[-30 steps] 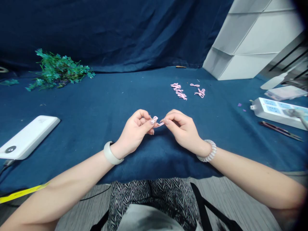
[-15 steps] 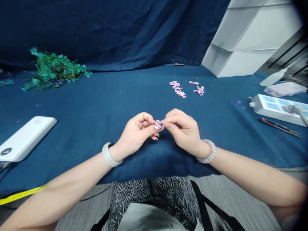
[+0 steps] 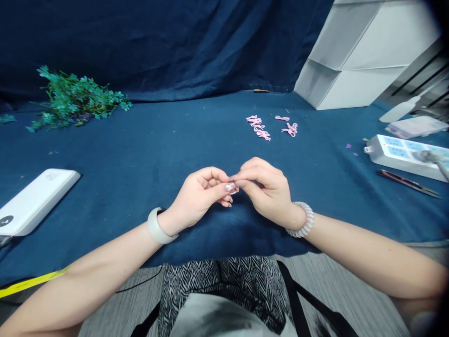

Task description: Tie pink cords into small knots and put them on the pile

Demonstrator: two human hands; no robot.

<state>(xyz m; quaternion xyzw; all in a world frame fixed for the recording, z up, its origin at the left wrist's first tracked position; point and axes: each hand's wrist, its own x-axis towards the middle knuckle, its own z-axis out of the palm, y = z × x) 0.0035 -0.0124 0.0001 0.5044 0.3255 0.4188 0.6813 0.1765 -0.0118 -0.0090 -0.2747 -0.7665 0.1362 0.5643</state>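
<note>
Head view: left hand [image 3: 199, 192] and right hand [image 3: 268, 187] meet, fingers pinching pink string [image 3: 236, 189]; surface [image 3: 147, 150] stretches toward eleven o'clock, edge at six.

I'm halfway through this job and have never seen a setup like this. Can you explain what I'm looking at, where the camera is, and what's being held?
There's no machine here: you see a person's own bare left hand and right hand. One camera, worn on the head, looks forward and down at them.

The left thumb and fingers pinch a bit of pink cord. The right fingertips meet there too, but whether they grip it is hidden.

The surface is covered by a blue cloth. Beyond the hands lie pink cord bundles. A leafy green plant and a white device are at left; a power strip and a slim pointed tool at right.
</note>
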